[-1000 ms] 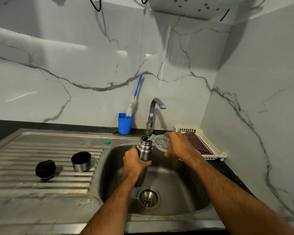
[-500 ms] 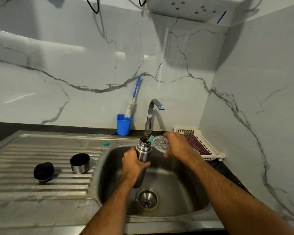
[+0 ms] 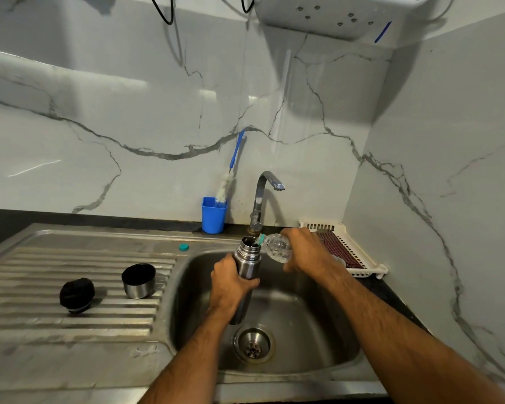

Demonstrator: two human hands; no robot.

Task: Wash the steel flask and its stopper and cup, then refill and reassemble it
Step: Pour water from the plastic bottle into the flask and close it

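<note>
My left hand grips the steel flask around its body, holding it upright over the sink basin. Its mouth is uncovered. My right hand holds a clear plastic bottle tipped on its side, its teal-ringed neck resting at the flask's mouth. The black stopper lies on the ribbed draining board at the left. The steel cup stands upright on the board to the right of the stopper.
A tap rises behind the basin, with no water visibly running. A blue holder with a bottle brush stands at the wall. A small teal cap lies on the sink's rim. A white rack holding a dark red cloth sits at the right.
Both hands, the flask and the tipped bottle keep the same pose over the basin. Only the camera view has shifted slightly.
</note>
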